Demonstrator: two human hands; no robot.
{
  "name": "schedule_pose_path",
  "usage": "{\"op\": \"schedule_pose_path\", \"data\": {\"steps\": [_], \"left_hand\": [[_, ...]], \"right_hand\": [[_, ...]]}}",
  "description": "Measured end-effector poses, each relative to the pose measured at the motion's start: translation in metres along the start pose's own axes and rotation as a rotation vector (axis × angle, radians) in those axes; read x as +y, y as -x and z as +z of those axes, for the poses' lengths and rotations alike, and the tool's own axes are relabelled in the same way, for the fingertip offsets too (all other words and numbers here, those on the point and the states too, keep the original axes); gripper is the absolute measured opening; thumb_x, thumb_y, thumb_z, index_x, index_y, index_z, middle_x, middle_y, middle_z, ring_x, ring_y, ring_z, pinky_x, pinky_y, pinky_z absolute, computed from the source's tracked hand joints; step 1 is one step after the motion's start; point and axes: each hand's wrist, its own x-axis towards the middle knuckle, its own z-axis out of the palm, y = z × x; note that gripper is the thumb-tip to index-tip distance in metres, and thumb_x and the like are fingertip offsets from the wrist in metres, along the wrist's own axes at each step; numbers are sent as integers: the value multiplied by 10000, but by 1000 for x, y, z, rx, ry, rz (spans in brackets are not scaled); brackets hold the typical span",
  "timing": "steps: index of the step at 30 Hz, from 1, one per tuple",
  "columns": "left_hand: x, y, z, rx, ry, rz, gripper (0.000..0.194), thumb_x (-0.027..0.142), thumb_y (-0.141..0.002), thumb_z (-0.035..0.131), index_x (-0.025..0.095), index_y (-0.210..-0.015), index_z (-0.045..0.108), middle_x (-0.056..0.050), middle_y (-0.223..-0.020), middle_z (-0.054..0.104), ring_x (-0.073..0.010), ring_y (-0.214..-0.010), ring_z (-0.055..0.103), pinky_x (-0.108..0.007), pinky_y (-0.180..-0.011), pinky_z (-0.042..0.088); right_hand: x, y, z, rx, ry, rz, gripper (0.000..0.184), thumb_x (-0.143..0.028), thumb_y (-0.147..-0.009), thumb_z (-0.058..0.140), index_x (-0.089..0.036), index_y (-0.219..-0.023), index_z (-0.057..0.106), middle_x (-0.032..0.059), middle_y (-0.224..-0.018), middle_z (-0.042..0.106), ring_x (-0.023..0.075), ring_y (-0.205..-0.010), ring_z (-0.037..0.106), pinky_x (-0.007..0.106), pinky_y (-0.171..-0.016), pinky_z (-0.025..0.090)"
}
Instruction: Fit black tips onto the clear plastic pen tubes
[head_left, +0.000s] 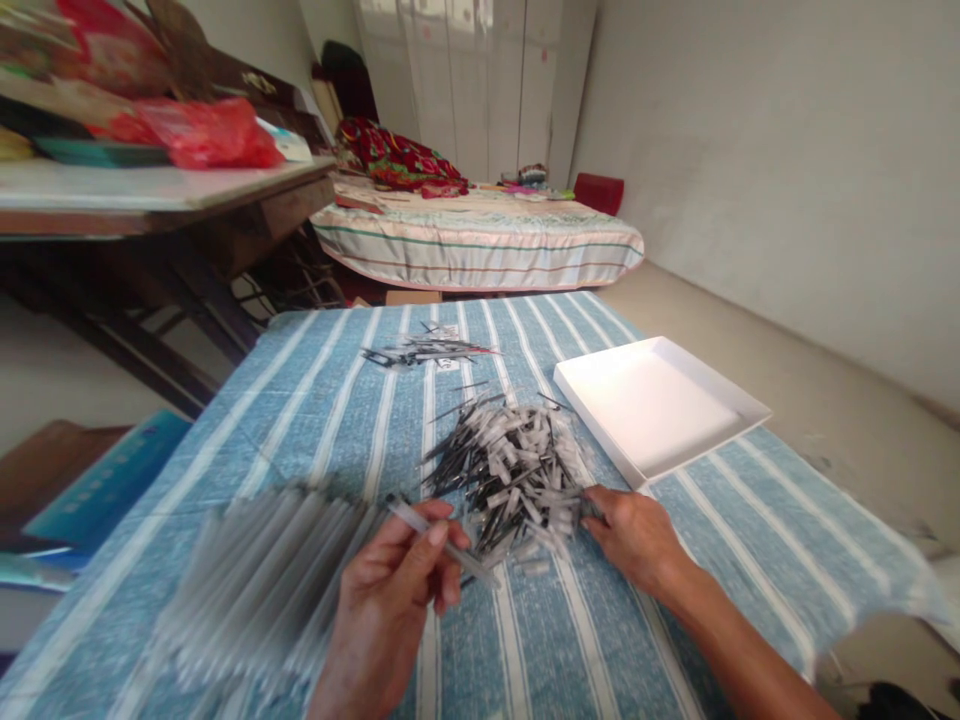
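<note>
A slim translucent plastic tube, similar to a pen barrel, is pinched between the thumb and fingers of my left hand. To its left lies a thick row of similar translucent tubes, partly behind that hand. My right hand is at the right edge of a loose pile of small black and clear pieces. Its fingers are closed at the pile, and what they grip cannot be made out. Farther back is a smaller heap of thin dark sticks.
A shallow white box stands at the right on the blue striped cloth. Blue packages are beside the table at left. A side table with red bags stands back left, and a bed is beyond.
</note>
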Motion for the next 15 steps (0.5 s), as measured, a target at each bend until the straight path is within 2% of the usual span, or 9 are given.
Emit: {"op": "schedule_pose_path", "data": {"steps": [5, 8, 11, 13, 15], "left_hand": [[-4, -4, -8, -54, 93, -12, 105, 198, -716, 641, 173, -786, 566, -6, -712, 647, -71, -481, 496, -176, -446, 356], [-4, -5, -10, -70, 164, -21, 114, 187, -708, 650, 171, -763, 551, -11, -739, 650, -68, -484, 497, -177, -454, 365], [-4, -5, -9, -63, 218, -31, 139, 188, -695, 660, 167, -755, 537, -12, -740, 646, -63, -468, 491, -175, -443, 363], [-4, -5, -8, -77, 243, -40, 144, 184, -697, 657, 167, -756, 527, -11, -740, 643, -62, -464, 490, -170, -437, 360], [-4, -5, -8, -95, 260, -47, 137, 179, -709, 646, 169, -761, 520, -10, -743, 643, -60, -464, 491, -167, -439, 361]], "right_hand": [[10, 4, -2, 24, -35, -2, 228, -83, -736, 428, -185, -712, 631, 45, -692, 652, 171, -657, 596, 234, -582, 343], [14, 11, -1, 40, -141, -1, 239, -99, -764, 414, -174, -742, 640, 27, -691, 641, 145, -646, 584, 218, -595, 378], [6, 24, 1, -1, -583, 38, 182, -237, -796, 476, -156, -828, 636, 3, -627, 598, 123, -539, 540, 210, -510, 395], [-6, 34, 2, -59, -915, 55, 189, -304, -763, 551, -148, -827, 635, -20, -570, 553, 101, -458, 491, 207, -452, 381], [-21, 40, 2, -94, -1104, 47, 192, -318, -733, 600, -146, -809, 639, -29, -560, 539, 84, -427, 470, 203, -436, 376]]}}
